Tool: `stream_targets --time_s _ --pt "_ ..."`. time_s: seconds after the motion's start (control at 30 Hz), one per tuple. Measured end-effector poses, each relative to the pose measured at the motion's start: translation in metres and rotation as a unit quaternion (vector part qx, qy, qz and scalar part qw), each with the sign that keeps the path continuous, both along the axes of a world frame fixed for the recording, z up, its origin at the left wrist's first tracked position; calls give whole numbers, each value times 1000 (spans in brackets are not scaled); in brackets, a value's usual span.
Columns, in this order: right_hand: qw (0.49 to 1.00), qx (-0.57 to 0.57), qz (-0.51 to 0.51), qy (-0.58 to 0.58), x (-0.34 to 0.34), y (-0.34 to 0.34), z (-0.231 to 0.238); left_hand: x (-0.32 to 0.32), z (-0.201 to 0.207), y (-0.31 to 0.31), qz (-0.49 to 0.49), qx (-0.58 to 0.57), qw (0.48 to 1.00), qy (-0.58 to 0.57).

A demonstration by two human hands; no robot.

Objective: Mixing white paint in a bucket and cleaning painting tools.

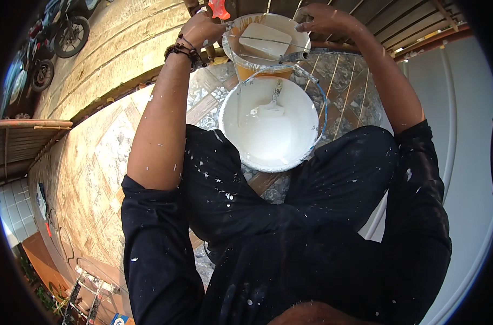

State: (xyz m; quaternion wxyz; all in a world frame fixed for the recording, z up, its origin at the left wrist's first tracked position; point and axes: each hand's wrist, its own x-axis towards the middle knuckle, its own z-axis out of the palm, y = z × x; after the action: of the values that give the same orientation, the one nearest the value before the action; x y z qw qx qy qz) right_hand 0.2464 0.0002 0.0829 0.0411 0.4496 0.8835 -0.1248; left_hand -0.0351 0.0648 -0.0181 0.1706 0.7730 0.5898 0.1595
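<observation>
Flanking the yellowish bucket between them, perhaps to steady it, the left hand and right hand curl near its rim, grip unclear to me, the white-filled bucket bodyward of both, seemingly for easy reach.

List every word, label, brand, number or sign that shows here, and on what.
White lettering on a blue package, cut by the picture's lower edge: not copied out.
Yellowish marks, perhaps letters, inside the orange-and-white plastic bucket: too blurred to read.
Marks at the round white bucket's far rim: too small.
</observation>
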Motion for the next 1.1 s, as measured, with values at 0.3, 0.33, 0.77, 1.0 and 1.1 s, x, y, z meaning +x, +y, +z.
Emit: stream_targets --time_s 0.3,0.33,0.77,1.0,1.1 --pt "999 38 -32 4 46 122 -122 -1 -9 22 64 -56 995 -53" --pt "997 -48 -59 31 36 129 -131 -3 -10 20 74 5 995 -69" --pt "801 -555 -216 63 -19 135 -244 25 -27 -4 153 -12 980 -128" --pt "961 -248 -66 -102 9 133 -196 29 -17 -16 135 17 987 -90" --pt "942 -322 -96 -15 21 124 -188 31 -15 -25 148 95 984 -34"
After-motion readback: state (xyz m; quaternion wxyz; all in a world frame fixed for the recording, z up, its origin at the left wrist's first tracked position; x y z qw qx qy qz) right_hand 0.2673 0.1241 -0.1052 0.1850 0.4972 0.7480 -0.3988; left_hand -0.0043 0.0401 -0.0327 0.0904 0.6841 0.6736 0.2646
